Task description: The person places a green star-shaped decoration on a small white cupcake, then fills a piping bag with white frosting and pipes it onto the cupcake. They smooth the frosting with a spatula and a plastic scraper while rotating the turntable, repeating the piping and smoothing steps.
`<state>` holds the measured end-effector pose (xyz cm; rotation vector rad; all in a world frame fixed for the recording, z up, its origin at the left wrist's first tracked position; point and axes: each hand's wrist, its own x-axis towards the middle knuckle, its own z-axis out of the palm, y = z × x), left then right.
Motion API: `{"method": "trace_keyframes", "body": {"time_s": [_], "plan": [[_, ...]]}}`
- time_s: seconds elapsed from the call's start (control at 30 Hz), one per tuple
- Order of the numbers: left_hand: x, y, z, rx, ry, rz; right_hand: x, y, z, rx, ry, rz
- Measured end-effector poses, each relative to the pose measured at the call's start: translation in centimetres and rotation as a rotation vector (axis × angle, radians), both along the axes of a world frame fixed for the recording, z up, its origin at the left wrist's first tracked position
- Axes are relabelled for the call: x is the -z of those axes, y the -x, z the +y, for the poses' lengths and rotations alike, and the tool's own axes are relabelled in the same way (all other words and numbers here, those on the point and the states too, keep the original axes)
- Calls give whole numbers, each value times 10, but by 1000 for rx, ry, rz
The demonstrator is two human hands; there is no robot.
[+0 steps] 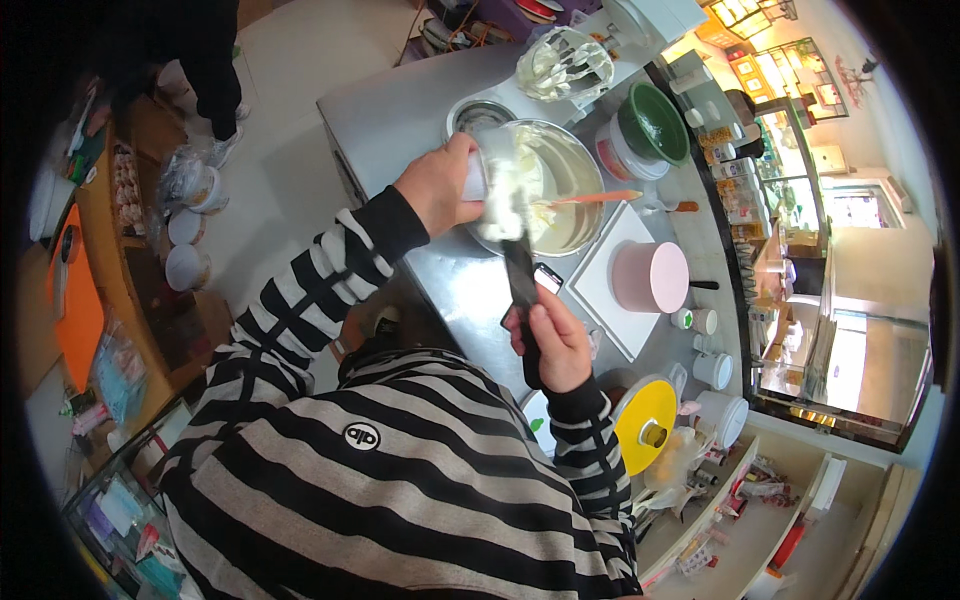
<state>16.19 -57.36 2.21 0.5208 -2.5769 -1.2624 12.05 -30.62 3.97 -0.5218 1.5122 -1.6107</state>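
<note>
My left hand (442,184) grips a small whitish tub (474,178), blurred, its far side smeared with cream. In my right hand (559,345) is the black handle of a palette knife (519,274), its far end covered by a thick lump of white cream (504,206) against the tub. Both are held above a steel mixing bowl (592,169) with whipped cream inside. An orange spatula (600,197) leans across the bowl's rim. To the right, a pink round cake or cake-like block (649,277) sits on a white square board (630,330).
A cream-covered whisk (566,64) hangs from a stand mixer beyond the bowl. Nearby are a green basin (652,124), a phone (547,277) and a yellow disc (645,426). Lidded tubs (712,370) line the wall side. Another person (206,67) stands at the upper left.
</note>
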Motion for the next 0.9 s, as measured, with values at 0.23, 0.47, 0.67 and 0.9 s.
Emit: {"method": "trace_keyframes", "body": {"time_s": [0.23,0.47,0.67,0.9], "plan": [[-12,-17,5,391,-747,383,-3,37,7,11,-168,1170],[-21,-22,4,378,-803,361,-13,53,60,52,-370,1476],[-25,-13,23,340,-379,372,-8,36,44,21,-221,874],[-11,-3,28,144,-75,359,-14,-7,12,-97,-114,781]]}}
